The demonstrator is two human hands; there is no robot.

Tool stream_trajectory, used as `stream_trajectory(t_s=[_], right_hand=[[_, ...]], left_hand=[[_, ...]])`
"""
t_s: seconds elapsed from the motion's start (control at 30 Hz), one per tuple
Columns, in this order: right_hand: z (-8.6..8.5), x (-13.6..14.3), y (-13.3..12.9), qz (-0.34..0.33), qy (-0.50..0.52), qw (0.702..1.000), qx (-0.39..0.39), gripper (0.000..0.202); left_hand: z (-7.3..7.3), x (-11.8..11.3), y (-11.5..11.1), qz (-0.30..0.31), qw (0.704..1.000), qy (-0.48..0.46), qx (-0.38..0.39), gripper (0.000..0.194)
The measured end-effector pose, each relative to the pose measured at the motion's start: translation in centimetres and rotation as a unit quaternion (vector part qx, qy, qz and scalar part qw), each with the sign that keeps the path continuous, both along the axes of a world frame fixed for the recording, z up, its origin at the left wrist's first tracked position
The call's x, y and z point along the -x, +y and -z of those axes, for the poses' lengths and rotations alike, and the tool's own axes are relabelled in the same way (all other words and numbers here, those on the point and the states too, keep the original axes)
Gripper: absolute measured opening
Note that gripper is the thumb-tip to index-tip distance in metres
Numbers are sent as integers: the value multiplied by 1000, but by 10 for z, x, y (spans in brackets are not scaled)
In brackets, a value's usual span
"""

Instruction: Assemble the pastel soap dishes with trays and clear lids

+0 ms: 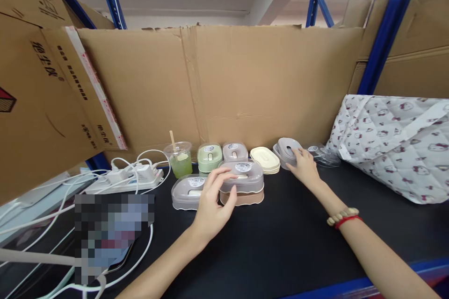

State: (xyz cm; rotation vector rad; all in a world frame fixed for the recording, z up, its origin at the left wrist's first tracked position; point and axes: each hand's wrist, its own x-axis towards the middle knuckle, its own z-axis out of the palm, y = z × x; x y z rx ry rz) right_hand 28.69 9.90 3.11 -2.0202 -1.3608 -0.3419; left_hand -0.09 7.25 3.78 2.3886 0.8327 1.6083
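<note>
My left hand [213,205] is open, fingers spread and curved, in front of a lidded oval box [245,180] with a clear greyish lid and a brown base. Whether its fingertips touch the lid I cannot tell. Beside it on the left lies a similar clear lid [184,196] with a round label. My right hand [306,168] is closed on the right side of a grey oval container [288,145], thumb at the front and fingers on top. Another grey piece shows behind that container. To its left is a pile of cream oval pieces [265,159].
Behind stand a green box [209,155], a grey-pink box [234,152] and a cup of green drink [182,168]. A power strip [147,176] and cables lie left. Clear plastic pieces [324,155] and a quilted bag [400,145] are right. A cardboard wall [252,79] closes the back.
</note>
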Motion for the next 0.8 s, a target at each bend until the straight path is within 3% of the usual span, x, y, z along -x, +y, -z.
stream_trajectory(t_s=[0.17,0.37,0.63,0.8], right_hand=[[0,-7,-2,-18,-33,998,44,34],[-11,2,-9,-9,-47,998,50,34],[-15,9,-11,9,-40,998,43,30],[-4,7,-2,33,-15,999,27,59]], left_hand=[[-8,-2,-6,67,984,-110,121,13],[-12,-3,-4,80,950,-179,245,15],[-16,-3,-1,74,934,-230,263,21],[-15,-4,-2,76,929,-234,275,21]])
